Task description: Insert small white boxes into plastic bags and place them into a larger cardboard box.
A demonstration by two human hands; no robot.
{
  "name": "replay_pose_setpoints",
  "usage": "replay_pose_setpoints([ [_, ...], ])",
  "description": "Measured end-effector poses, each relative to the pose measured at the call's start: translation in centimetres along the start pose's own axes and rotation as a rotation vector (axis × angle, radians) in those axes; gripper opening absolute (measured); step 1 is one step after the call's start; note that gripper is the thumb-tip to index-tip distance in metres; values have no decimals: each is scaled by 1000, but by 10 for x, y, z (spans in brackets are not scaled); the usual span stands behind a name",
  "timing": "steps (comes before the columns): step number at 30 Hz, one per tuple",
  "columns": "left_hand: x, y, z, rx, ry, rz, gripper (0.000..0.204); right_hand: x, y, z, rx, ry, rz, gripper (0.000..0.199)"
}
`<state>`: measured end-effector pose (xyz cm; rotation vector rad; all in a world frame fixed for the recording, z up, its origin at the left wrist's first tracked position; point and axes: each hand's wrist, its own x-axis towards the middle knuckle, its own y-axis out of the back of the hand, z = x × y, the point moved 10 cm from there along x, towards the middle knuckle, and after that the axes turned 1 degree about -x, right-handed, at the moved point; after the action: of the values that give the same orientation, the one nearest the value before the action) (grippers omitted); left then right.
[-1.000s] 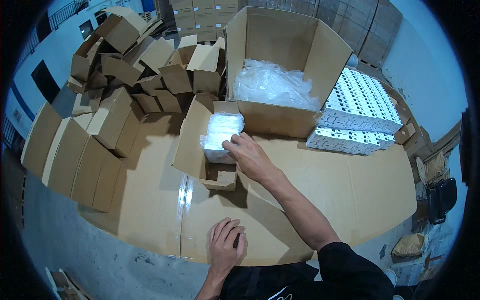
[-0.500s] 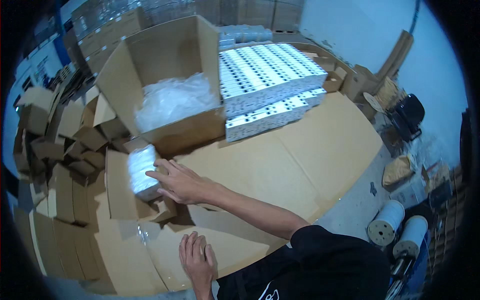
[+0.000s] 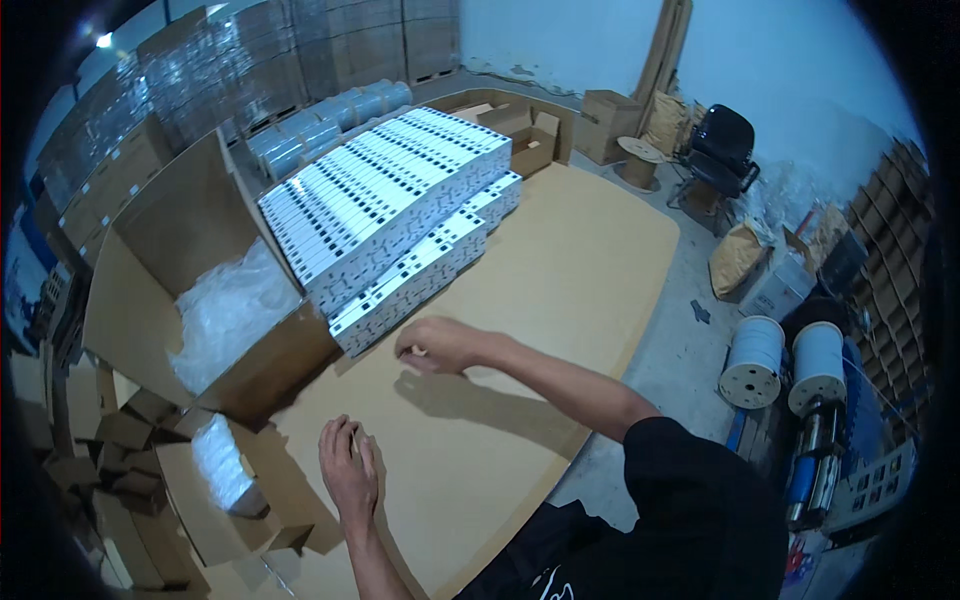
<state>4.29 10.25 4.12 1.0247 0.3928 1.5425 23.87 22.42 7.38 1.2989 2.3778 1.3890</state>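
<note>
My right hand (image 3: 445,345) hangs over the table just in front of the stacked white boxes (image 3: 390,200). Its fingers curl loosely, with a gap by the thumb and nothing visible between them. To its left, my left hand (image 3: 350,470) is low over the table, fingers bent and slightly apart, also without anything in it. Beside the left hand stands a small opened cardboard box (image 3: 200,540). A bundle in clear, shiny wrapping (image 3: 225,465) sits in it. The white boxes are stacked in layers and carry dark printed marks.
A large open carton (image 3: 260,365) holding crumpled clear plastic (image 3: 235,305) stands at the left. Empty cartons (image 3: 125,440) crowd the left edge. The cardboard-covered table (image 3: 580,270) ends at the right, near cable reels (image 3: 752,360) and a black chair (image 3: 722,150) on the floor.
My right hand has left the wrapped bundle and moved right, toward the white stack. The view has turned rightward, and my left hand stays low over the table.
</note>
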Motion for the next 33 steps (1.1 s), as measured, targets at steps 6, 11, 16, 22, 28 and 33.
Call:
replay_pose_setpoints([
  [6, 27, -11, 0, -25, -5, -14, 30, -40, 102, 83, -206, -238, 121, 16],
  [11, 30, -14, -6, -25, -2, -7, 30, -59, 154, 121, -203, -359, 457, 28],
  [16, 30, -13, -8, -13, 2, -8, 28, -62, 153, 148, -342, -485, 532, 50],
  [22, 31, -16, -6, -19, 1, -19, 27, -70, 154, 156, -470, -465, 640, 51],
  [28, 33, -15, -5, 0, -2, -36, 27, -77, 142, 166, -340, -431, 597, 50],
  [33, 33, -18, -2, -2, -16, -39, 26, -94, 138, 160, -355, -403, 608, 38],
])
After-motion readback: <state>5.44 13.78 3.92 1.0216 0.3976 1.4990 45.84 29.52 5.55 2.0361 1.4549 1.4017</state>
